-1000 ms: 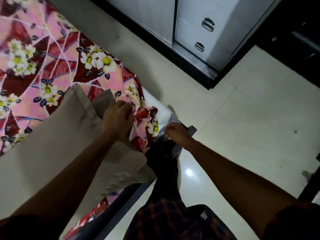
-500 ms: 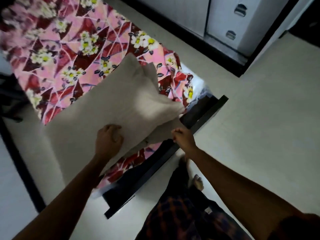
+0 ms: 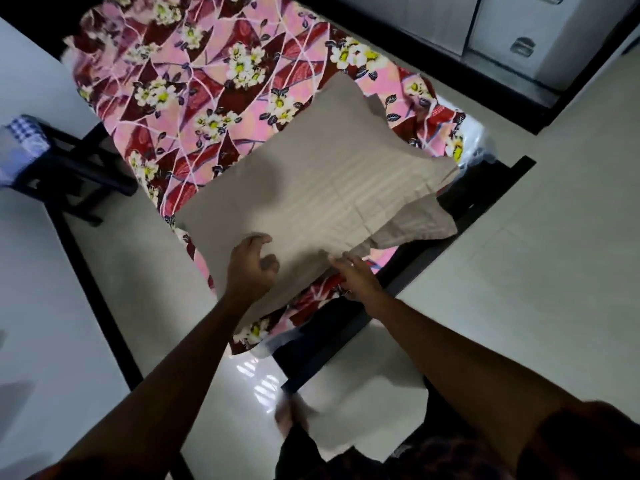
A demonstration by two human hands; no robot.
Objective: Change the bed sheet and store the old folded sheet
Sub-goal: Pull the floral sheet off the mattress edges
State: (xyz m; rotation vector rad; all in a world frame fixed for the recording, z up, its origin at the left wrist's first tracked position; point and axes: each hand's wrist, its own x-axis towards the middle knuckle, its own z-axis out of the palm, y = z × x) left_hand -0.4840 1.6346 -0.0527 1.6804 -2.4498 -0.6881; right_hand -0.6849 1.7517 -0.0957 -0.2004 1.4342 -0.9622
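Note:
A pink and maroon floral bed sheet (image 3: 207, 98) covers the mattress, rumpled at its near corners. On top lies a beige pillow (image 3: 322, 181), set diagonally, its loose case flap hanging toward the right. My left hand (image 3: 251, 270) rests on the pillow's near edge with loosely bent fingers and grips nothing. My right hand (image 3: 356, 277) touches the pillow's near corner with its fingertips, just above the sheet's edge. A beige cloth (image 3: 363, 414) hangs low in front of my legs; neither hand holds it.
The black bed frame (image 3: 450, 244) juts out past the mattress at the near right. A grey cabinet with drawer handles (image 3: 526, 46) stands at the far right. A dark chair with a blue checked cloth (image 3: 20, 143) stands left. Pale tiled floor (image 3: 536, 271) surrounds the bed.
The view has pulled back and risen. My left hand moved from the sheet's corner to the pillow's near edge. My right hand left the bed frame and reached the pillow's corner.

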